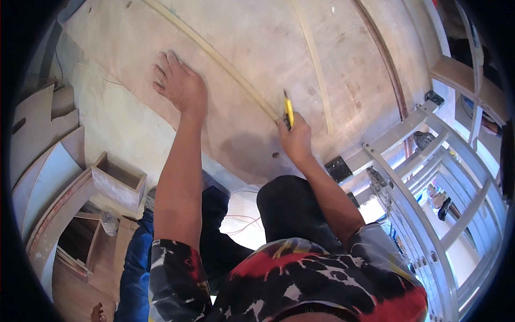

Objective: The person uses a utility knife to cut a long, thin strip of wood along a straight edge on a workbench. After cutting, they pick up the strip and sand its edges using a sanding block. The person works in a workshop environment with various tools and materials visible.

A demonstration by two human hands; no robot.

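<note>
A large plywood sheet (241, 112) lies in front of me, with a small dark hole near its front edge. My left hand (183, 86) rests on it, palm down and fingers spread. My right hand (296, 138) grips a yellow utility knife (289, 110), its dark tip pointing away from me. The fingers of that hand are at the near end of a long pale wooden strip (220, 61), which runs diagonally to the far left; whether they also pinch the strip, I cannot tell. A second pale strip (316, 59) lies farther right on the sheet.
A dark brown strip (387, 56) crosses the sheet's right side. An aluminium ladder (465, 231) stands close on my right. At left are curved boards (53, 166), an open wooden box (119, 185) and a clear plastic bottle (109, 222). Another person's hand (98, 313) shows at lower left.
</note>
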